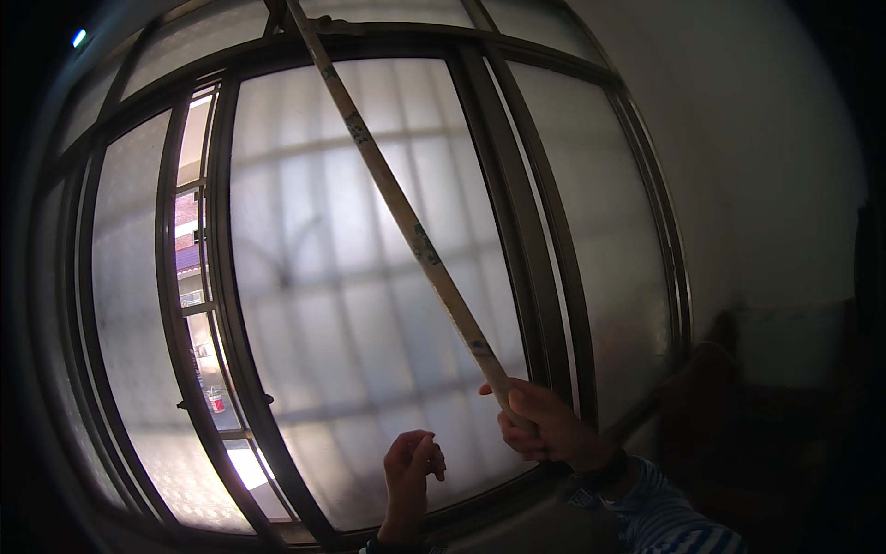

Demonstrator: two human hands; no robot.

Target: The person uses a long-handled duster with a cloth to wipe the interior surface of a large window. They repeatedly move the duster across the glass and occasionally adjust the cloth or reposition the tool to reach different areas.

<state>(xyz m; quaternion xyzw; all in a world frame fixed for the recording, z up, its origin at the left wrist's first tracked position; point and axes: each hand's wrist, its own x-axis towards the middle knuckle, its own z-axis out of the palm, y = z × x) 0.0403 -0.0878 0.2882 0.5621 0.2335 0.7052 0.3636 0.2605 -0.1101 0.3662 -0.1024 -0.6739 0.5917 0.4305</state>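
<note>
My right hand [543, 426] is closed around the lower end of a long pole [394, 190], light-coloured with dark green printed patches. The pole slants up and to the left across a frosted sliding window pane [332, 277], and its upper end runs to the picture's top edge by the upper window frame. What the pole's far end bears is too dark to make out. My left hand [414, 453] is raised in front of the pane's lower part, left of my right hand. Its fingers are curled and seem to hold nothing; it does not touch the pole.
Dark metal frames [498, 208] divide the window. Frosted panes stand left and right [588, 173]. Through a narrow gap at the left, bars, a building and a red and white container [216, 400] show outside. A pale wall [775, 173] is at the right, with dark shapes below it.
</note>
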